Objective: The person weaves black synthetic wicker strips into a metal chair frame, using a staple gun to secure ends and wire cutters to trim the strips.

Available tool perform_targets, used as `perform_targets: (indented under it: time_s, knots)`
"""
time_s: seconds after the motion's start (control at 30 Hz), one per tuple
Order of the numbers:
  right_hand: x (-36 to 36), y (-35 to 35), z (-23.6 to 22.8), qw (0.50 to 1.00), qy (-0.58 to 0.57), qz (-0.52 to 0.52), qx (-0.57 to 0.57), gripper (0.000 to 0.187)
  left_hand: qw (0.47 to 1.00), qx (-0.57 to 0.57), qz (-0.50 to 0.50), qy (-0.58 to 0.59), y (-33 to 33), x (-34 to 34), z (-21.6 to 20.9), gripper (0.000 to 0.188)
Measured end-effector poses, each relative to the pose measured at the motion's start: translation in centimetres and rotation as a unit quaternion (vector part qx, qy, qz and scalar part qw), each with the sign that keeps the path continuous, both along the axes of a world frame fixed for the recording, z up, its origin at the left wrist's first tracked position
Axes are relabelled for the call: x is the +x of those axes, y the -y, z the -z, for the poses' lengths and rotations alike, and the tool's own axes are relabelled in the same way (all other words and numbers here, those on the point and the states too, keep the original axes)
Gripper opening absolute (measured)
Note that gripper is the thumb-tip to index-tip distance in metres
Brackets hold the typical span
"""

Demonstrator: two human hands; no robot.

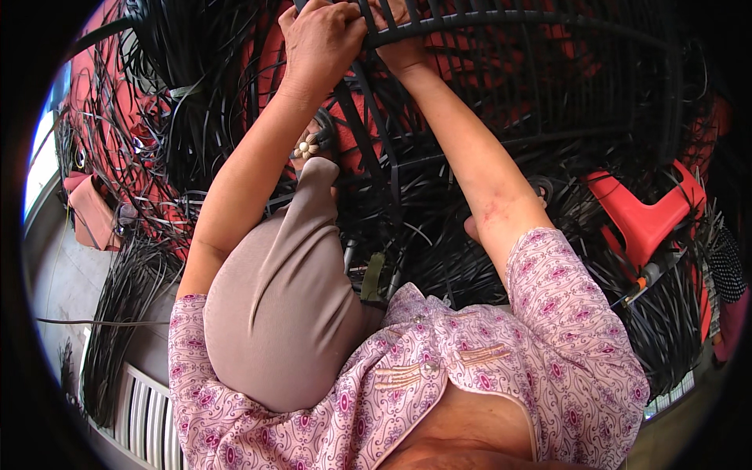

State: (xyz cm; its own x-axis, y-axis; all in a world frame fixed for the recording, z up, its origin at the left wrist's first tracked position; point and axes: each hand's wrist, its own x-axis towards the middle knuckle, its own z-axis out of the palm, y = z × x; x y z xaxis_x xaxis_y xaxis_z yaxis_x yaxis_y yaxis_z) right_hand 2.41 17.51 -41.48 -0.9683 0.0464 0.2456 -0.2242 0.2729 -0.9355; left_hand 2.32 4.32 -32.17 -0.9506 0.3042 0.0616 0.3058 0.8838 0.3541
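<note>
At the top edge my left hand [323,33] is closed, its fingers curled at the left end of a black slatted frame [517,17]. What lies between these fingers is hidden. My right hand [398,48] reaches behind the frame's curved bar, which covers part of it, and its fingers are mostly out of sight. The frame has thin upright slats, and dark legs run down between my forearms. Flat black plastic strips [439,251] lie tangled below and around it.
A tied bundle of black strips [184,94] hangs at the left over red material. On the right are a red plastic stool [650,211] and an orange-handled tool [647,278]. More strips [129,313] drape beside a pale slatted seat [149,415] at lower left. My bent knee [274,313] is below.
</note>
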Motion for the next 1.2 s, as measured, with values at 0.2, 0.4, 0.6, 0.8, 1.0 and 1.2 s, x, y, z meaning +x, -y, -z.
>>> perform_targets:
  time_s: [0.2, 0.4, 0.6, 0.8, 1.0, 1.2]
  knots:
    - [3.4, 0.1, -1.9, 0.909, 0.327, 0.037, -0.257, 0.017, 0.973, 0.217, -0.014, -0.077, 1.3, 2.5, -0.7, 0.008]
    - [7.2, -1.6, -7.0, 0.803, 0.425, -0.049, -0.415, 0.025, 0.968, 0.177, 0.093, -0.155, 2.0, 3.2, -1.8, 0.015]
    - [6.3, -1.9, -8.0, 0.732, 0.443, -0.076, -0.512, 0.035, 0.955, 0.148, 0.172, -0.192, 0.9, 3.9, -3.8, 0.021]
    - [6.6, -1.2, -7.9, 0.771, 0.417, -0.069, -0.476, 0.018, 0.949, 0.159, 0.237, -0.131, 1.8, 4.8, -2.6, 0.026]
    - [7.3, -1.6, -4.6, 0.873, 0.342, -0.114, -0.328, 0.021, 0.973, 0.188, 0.122, -0.057, 4.2, 2.4, -2.5, 0.03]
    - [3.6, -3.0, -1.2, 0.977, 0.174, -0.124, -0.014, 0.014, 0.982, 0.049, 0.182, -0.009, 3.0, 0.5, -4.0, 0.017]
